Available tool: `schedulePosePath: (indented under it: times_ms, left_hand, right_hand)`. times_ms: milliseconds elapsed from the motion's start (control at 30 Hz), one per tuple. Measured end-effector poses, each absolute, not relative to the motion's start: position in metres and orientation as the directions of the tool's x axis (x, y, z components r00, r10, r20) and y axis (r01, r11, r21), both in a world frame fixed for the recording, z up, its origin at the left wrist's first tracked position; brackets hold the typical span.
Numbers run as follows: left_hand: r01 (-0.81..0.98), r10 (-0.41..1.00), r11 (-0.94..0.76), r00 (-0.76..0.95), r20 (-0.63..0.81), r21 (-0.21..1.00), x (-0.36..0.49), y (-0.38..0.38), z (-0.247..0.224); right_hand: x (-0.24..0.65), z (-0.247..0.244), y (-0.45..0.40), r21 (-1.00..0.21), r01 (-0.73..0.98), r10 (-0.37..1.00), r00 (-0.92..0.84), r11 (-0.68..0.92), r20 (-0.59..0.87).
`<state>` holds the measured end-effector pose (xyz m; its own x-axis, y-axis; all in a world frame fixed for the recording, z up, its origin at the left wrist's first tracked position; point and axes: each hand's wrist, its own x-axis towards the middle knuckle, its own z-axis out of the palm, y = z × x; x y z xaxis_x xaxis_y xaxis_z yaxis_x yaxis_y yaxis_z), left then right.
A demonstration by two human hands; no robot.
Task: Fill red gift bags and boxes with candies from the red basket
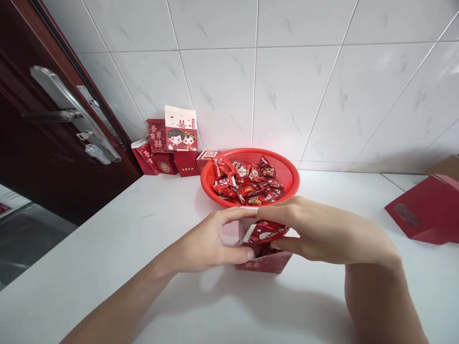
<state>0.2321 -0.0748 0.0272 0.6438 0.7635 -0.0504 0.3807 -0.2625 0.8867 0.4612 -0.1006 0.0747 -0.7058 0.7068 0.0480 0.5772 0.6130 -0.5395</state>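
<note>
A small red box (263, 263) stands open at the top on the white table, in front of a red plastic basket (208, 184). My left hand (215, 241) holds the box by its left side, thumb at the near rim and fingers behind. Over the opening, my right hand (308, 229) grips a red wrapped packet (265, 231) between thumb and fingers; the packet lies partly inside the box. Darker wrappers show beneath it. Several wrapped candies (251, 181) in red and brown fill the basket.
Several red gift boxes (186, 162) are stacked against the tiled wall at the back left. A larger red box (426, 210) lies at the right edge, with brown cardboard behind it. On the left is a dark door (43, 143) with a metal handle and keys.
</note>
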Motion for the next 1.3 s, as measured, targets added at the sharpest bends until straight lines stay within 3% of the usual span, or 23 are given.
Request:
schedulePosePath:
  times_ms: [400, 600, 933, 1300]
  left_hand:
    - [0.392, 0.76, -0.259, 0.647, -0.064, 0.883, 0.232, -0.074, 0.027]
    - [0.404, 0.756, -0.273, 0.651, -0.065, 0.873, 0.231, -0.075, 0.028]
    - [0.368, 0.731, -0.309, 0.682, -0.028, 0.877, 0.23, -0.075, 0.027]
    - [0.328, 0.709, -0.315, 0.705, -0.009, 0.891, 0.232, -0.073, 0.029]
  right_hand:
    - [0.461, 0.072, -0.098, -0.477, 0.612, 0.701, -0.713, 0.631, 0.014]
    - [0.457, 0.071, -0.097, -0.386, 0.717, 0.763, -0.644, 0.58, -0.05]
    - [0.469, 0.076, -0.101, -0.37, 0.683, 0.744, -0.667, 0.63, 0.036]
    - [0.461, 0.075, -0.111, -0.254, 0.764, 0.786, -0.618, 0.593, -0.025]
